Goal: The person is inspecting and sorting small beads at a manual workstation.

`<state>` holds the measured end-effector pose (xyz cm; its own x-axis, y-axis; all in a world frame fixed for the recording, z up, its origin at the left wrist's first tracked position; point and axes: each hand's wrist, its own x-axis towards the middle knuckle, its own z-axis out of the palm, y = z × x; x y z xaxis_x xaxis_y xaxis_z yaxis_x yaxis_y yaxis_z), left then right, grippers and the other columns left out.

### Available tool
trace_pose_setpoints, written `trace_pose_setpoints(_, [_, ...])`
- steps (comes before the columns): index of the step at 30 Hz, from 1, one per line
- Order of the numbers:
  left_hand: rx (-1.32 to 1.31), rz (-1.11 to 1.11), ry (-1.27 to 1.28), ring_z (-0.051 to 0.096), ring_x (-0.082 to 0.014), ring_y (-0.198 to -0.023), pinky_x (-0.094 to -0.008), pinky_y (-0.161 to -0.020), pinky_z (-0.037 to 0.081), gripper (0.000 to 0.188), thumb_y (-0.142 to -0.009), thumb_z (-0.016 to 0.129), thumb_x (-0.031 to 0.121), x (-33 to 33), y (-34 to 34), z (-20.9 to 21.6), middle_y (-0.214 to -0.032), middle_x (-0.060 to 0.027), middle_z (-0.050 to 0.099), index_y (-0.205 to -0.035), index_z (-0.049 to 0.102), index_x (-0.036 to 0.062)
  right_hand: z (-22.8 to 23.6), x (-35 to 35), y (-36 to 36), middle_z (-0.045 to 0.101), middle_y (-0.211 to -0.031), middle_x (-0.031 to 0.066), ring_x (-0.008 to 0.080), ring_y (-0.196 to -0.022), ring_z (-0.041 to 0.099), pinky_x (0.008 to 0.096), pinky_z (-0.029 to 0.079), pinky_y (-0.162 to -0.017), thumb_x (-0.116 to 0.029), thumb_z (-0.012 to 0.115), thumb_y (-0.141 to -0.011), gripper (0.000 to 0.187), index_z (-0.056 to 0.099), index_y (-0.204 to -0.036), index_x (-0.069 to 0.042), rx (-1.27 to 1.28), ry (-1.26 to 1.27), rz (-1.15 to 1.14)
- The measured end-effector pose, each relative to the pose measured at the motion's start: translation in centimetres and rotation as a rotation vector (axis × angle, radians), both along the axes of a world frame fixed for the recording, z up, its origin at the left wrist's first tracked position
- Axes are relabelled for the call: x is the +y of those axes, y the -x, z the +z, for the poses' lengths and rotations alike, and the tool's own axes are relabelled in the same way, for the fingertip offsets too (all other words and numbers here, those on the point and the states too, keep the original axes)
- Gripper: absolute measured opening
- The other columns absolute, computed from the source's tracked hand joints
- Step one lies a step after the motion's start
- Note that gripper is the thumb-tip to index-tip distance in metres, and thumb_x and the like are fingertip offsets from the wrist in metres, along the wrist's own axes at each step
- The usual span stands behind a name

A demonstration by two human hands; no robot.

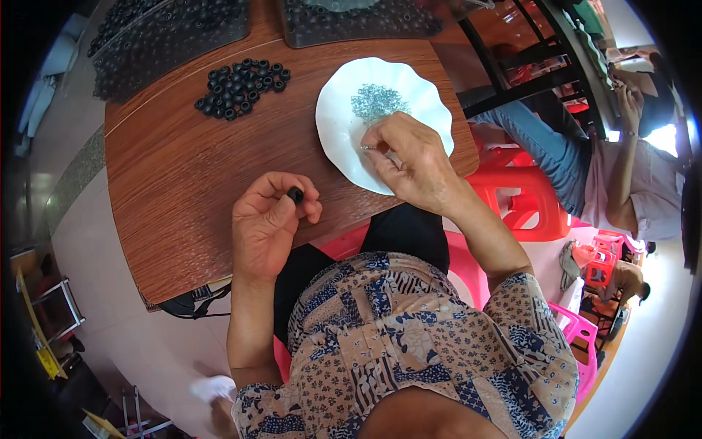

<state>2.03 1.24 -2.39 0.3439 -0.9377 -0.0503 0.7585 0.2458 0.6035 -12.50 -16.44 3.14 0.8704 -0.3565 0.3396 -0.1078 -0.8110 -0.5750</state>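
My left hand [265, 223] is raised over the front of the table, closed, pinching a small black barrel-shaped part [295, 194] between thumb and fingers. Above the near half of a white plate with a wavy rim [338, 91], my right hand [415, 157] grips a tiny silvery spring-like piece [367, 148] at its fingertips. On the plate lies a loose heap of tiny silvery pieces [378, 102], too small to make out singly. Left of the plate sits a pile of small black barrel-shaped parts [243, 88], some showing round openings.
Two clear containers of black parts, one at the far left [172, 51] and one at the far middle [358, 25], stand along the wooden table's [190, 190] back edge. A red plastic stool [523, 201] and a seated person in jeans [545, 135] are to the right.
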Motion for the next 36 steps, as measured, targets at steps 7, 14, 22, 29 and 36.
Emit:
trace_pose_setpoints(7, [-0.001,0.014,0.005,0.056,-0.0208,-0.076,-0.0328,-0.071,0.047,0.025,-0.085,0.066,0.014,-0.1,0.1,0.0,-0.096,-0.0165,0.059,-0.099,0.056,-0.0042,0.2,0.4,0.2,0.057,-0.081,0.0079,0.0181,-0.074,0.059,0.0282,0.048,-0.063,0.006,0.068,-0.074,0.015,0.058,-0.085,0.0,-0.015,-0.069,-0.045])
trace_pose_setpoints(14, [0.032,0.071,-0.042,0.057,-0.0173,-0.075,-0.0292,-0.07,0.047,0.021,-0.085,0.065,0.009,-0.2,1.0,0.8,-0.091,-0.0129,0.062,-0.1,0.057,-0.0034,0.8,1.8,-0.2,0.06,-0.081,0.0077,0.0168,-0.075,0.059,0.0274,0.047,-0.064,0.007,0.069,-0.071,0.015,0.065,-0.083,0.001,-0.121,-0.161,0.01])
trace_pose_setpoints(22, [0.103,0.098,-0.048,0.058,-0.0157,-0.073,-0.0277,-0.069,0.048,0.019,-0.085,0.064,0.005,-0.2,1.2,1.0,-0.087,-0.0102,0.063,-0.1,0.058,-0.0033,1.5,5.2,-2.5,0.062,-0.082,0.0088,0.0182,-0.076,0.059,0.0271,0.047,-0.064,0.011,0.068,-0.067,0.023,0.067,-0.087,-0.001,-0.258,-0.241,0.061])
trace_pose_setpoints(29, [0.124,0.151,-0.08,0.059,-0.0161,-0.072,-0.028,-0.067,0.049,0.019,-0.086,0.063,0.003,-0.1,1.6,0.9,-0.085,-0.008,0.062,-0.103,0.059,-0.0029,0.9,5.7,-3.2,0.062,-0.084,0.0076,0.0174,-0.075,0.059,0.027,0.047,-0.063,0.014,0.067,-0.066,0.026,0.066,-0.087,-0.002,-0.206,-0.261,0.08])
trace_pose_setpoints(36, [0.159,0.172,-0.052,0.059,-0.0165,-0.073,-0.0288,-0.068,0.049,0.018,-0.086,0.063,0.004,0.1,1.5,0.9,-0.085,-0.0079,0.062,-0.103,0.059,-0.0029,1.2,5.8,-4.0,0.06,-0.084,0.0093,0.0193,-0.07,0.058,0.0276,0.045,-0.056,0.01,0.067,-0.062,0.024,0.065,-0.084,0.0,-0.217,-0.14,0.059])
